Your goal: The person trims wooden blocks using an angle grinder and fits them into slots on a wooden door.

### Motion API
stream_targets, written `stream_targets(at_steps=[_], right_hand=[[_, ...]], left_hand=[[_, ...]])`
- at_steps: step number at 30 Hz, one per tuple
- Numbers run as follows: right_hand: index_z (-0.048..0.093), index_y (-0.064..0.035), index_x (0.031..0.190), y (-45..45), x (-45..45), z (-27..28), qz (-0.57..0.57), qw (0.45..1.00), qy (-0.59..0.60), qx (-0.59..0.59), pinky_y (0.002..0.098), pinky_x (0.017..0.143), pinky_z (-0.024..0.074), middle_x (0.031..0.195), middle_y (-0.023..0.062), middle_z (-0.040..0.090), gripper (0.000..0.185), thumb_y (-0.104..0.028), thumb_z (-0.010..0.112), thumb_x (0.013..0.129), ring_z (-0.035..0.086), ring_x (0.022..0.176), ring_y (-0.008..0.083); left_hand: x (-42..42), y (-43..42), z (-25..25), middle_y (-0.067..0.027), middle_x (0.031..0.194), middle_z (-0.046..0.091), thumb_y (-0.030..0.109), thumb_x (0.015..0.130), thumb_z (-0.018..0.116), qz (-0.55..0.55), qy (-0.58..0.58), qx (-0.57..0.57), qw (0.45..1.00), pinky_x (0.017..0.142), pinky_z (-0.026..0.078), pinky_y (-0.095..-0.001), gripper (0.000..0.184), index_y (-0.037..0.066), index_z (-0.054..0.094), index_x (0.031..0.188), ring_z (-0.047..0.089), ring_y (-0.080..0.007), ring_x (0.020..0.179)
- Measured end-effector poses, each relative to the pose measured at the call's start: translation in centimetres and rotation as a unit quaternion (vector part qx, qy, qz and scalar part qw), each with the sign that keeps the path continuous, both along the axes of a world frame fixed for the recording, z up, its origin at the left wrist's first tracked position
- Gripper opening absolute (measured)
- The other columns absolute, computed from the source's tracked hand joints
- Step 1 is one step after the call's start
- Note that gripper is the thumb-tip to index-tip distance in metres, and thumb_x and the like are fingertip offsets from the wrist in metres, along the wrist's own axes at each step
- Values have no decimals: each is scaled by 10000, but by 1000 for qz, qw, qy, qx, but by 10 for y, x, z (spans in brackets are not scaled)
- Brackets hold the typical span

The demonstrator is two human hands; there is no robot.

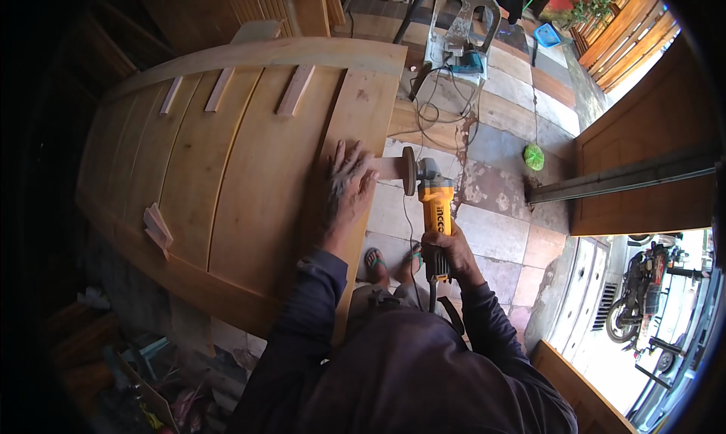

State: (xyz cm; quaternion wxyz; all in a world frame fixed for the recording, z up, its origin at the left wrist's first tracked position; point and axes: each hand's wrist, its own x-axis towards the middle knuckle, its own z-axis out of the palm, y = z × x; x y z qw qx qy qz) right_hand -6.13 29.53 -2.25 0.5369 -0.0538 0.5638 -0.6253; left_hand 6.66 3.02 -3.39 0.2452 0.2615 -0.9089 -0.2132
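My right hand (pixel 450 251) is wrapped round the body of a yellow and black angle grinder (pixel 438 207). The grinder is upright, its disc (pixel 410 171) turned to the left and against or very close to the end of a small wood piece (pixel 389 168). My left hand (pixel 349 192) presses that piece down at the right edge of a large wooden panel door (pixel 265 169), fingers over its inner end. Three wood strips, one of them the nearest strip (pixel 296 90), lie along the far side of the panel, and some short pieces (pixel 157 228) rest at its near left.
A worn plastic chair (pixel 463 33) with a teal power tool (pixel 467 62) and tangled cord stands on the tiled floor. A green round object (pixel 534 157) lies to the right. Wooden boards lean at the back; a motorcycle (pixel 639 294) is outside.
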Motion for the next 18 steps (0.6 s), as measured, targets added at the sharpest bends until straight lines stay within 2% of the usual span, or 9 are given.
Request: stream_targets(at_steps=[6, 18], right_hand=[[587, -58, 1251, -2, -5, -7, 11, 1000, -15, 12, 339, 686, 593, 910, 53, 664, 448, -109, 802, 861, 676, 745, 176], [594, -65, 1236, -1, 2, -12, 1, 1000, -1, 6, 334, 667, 589, 907, 45, 659, 435, -116, 802, 858, 666, 724, 172]], left_hand=[[-2, 1, -1, -144, 1611, 564, 284, 1021, 702, 0, 4, 4, 1000, 1276, 329, -567, 411, 77, 720, 1376, 353, -462, 1583], [0, -3, -2, -170, 1600, 566, 280, 1023, 700, -12, 7, 0, 1000, 1264, 353, -562, 420, 66, 699, 1384, 354, -500, 1570]])
